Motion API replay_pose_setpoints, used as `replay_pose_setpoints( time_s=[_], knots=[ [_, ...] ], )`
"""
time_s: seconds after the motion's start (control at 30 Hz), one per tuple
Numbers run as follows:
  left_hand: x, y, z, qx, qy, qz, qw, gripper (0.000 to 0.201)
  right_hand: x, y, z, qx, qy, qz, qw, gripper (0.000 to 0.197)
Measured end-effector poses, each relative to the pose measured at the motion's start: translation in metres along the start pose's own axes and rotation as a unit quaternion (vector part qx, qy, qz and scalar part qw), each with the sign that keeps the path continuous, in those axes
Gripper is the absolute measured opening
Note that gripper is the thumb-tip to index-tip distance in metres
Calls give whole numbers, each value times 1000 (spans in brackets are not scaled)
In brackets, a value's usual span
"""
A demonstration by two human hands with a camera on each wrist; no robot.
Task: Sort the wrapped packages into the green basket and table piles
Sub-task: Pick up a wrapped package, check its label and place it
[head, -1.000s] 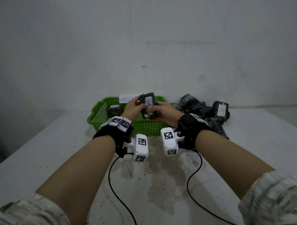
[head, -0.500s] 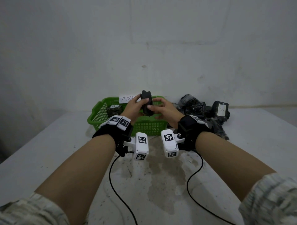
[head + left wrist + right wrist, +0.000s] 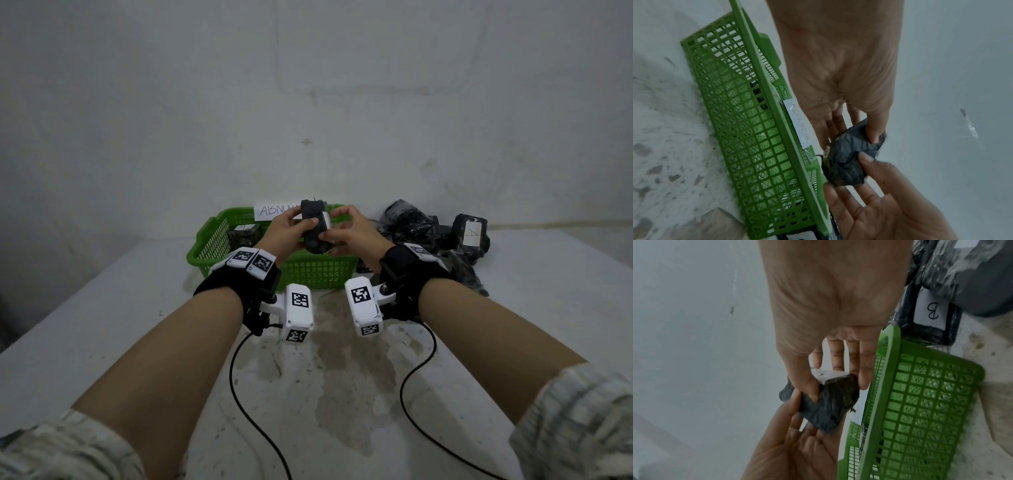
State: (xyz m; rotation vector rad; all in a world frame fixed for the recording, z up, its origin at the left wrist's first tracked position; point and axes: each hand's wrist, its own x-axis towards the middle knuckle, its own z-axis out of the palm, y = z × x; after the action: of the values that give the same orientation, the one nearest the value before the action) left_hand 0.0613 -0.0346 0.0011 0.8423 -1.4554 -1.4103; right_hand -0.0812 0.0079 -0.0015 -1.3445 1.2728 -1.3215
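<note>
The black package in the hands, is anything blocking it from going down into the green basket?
Nothing visible blocks it. Both the left hand and right hand hold the package in the air above the basket, which is open on top with only one package at its left end.

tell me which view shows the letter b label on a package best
The right wrist view: the B label on a black wrapped package beside the green basket reads clearly. The head and left wrist views show no legible B.
</note>
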Motion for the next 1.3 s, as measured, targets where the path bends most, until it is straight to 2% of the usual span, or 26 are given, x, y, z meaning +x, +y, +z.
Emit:
replay_pose_setpoints(
  time_s=[0.13,0.3,0.4,0.53,0.67,0.8,0.87,1.0,1.07,1.13,1.23,1.3],
  knots=[
    [-1,0,-3,6,-24,16,1000,46,-4,-4,-1,57,-22,24,998,46],
    [-3,-3,0,-3,-40,14,999,44,-2,-6,4,-6,21,-15,1000,40],
    [-4,-1,-1,9,-47,5,999,43,-1,-6,6,5,29,-16,999,37],
    [-8,1,-4,36,-68,-11,997,46,0,-5,4,53,14,13,998,36],
    [-9,-2,-6,50,-78,-10,996,57,0,-7,-1,63,-5,37,997,27],
    [-9,-3,-7,49,-85,-8,995,59,-1,-9,0,72,-30,43,996,37],
    [-9,-1,-6,55,-76,-17,995,57,0,-7,0,63,-15,28,998,35],
    [-10,4,-3,41,-53,-65,996,34,2,0,-1,-39,27,-27,999,38],
    [-11,4,-2,19,-60,-95,994,26,1,0,-2,-50,38,-50,997,38],
    [-12,3,-2,-3,-76,-111,991,28,0,-1,-5,-34,36,-65,997,39],
    [-13,1,1,3,-101,-99,990,39,-2,-4,-8,-55,16,-90,994,42],
    [-13,1,4,21,-105,-90,990,34,-3,-5,-7,-83,2,-100,991,44]
  ],
)
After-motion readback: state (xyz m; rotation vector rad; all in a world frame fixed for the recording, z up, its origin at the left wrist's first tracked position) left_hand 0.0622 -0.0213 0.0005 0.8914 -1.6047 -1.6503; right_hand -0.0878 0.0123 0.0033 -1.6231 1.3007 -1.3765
